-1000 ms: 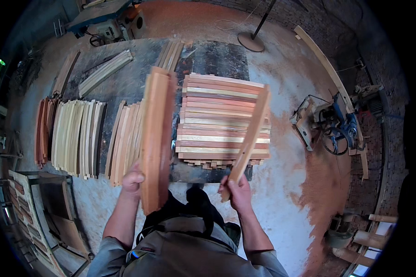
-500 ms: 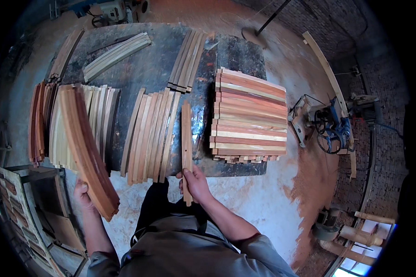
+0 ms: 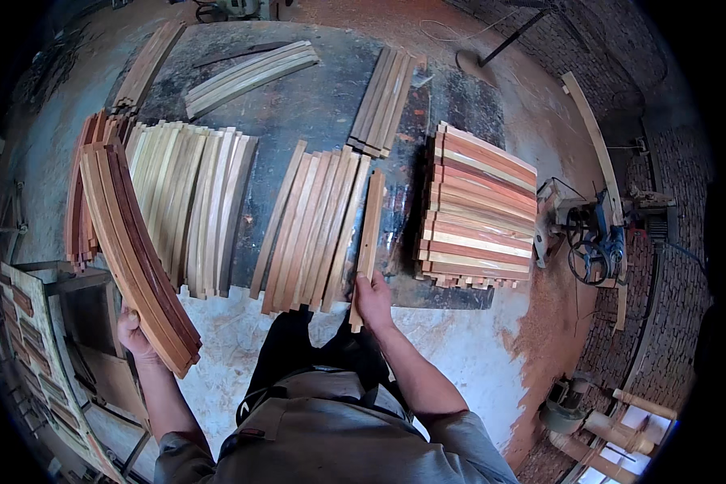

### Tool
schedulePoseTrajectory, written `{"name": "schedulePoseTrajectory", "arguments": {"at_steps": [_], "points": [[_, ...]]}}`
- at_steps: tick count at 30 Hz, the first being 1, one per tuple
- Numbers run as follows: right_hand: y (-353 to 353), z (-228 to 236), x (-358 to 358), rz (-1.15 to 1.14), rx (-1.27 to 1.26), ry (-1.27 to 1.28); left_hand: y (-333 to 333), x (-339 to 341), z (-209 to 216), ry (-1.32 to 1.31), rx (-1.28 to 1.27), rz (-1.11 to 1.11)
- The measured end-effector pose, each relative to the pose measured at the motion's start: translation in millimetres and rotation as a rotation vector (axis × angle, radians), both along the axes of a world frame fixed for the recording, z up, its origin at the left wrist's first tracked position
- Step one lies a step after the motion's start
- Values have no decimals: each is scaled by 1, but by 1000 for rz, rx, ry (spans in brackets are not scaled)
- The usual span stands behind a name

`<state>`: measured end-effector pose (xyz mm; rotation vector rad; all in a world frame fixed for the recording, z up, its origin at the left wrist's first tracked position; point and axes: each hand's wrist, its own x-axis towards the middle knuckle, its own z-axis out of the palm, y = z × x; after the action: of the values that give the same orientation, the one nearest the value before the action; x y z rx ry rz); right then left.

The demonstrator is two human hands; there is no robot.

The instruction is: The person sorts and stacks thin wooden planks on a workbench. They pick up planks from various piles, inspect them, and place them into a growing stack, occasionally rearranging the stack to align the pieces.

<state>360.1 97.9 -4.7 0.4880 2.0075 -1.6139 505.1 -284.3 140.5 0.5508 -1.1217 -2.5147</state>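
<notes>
My left hand point(image 3: 135, 332) is closed around the lower part of a bundle of curved reddish-brown wooden slats point(image 3: 137, 250). The bundle stands off the table's near left edge, its far end over other slats. In my right hand point(image 3: 373, 300) is the near end of a single narrow wooden slat point(image 3: 370, 222) with a small dark hole. That slat points away from me over the dark table point(image 3: 331, 89). Left of it lies a row of light brown slats point(image 3: 310, 230); pale slats point(image 3: 169, 185) lie beside the bundle and partly behind it.
A tall stack of crosswise red and pale slats point(image 3: 480, 214) stands at the table's right. Farther back lie a pale slat group point(image 3: 254, 77) and a brown one point(image 3: 383, 101). A machine with a handwheel point(image 3: 589, 258) is at the right; a metal-framed rack point(image 3: 73, 347) at the left.
The view has swung left, so the table appears farther right. The bundle in my left hand has turned, showing more slats side by side. My right hand keeps its hold on the single slat.
</notes>
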Motion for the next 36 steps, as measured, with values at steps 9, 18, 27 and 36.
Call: {"name": "schedulePoseTrajectory", "arguments": {"at_steps": [9,18,27,36], "points": [[-22,3,-4,346,424,430,-25,9,-6,62,96,76],[-25,15,-21,533,502,364,-74,37,-1,-196,-273,119],[12,-17,-5,404,381,441,-136,36,36,-388,-661,457],[40,-15,2,328,226,304,-202,28,47,-692,-1070,518]]}}
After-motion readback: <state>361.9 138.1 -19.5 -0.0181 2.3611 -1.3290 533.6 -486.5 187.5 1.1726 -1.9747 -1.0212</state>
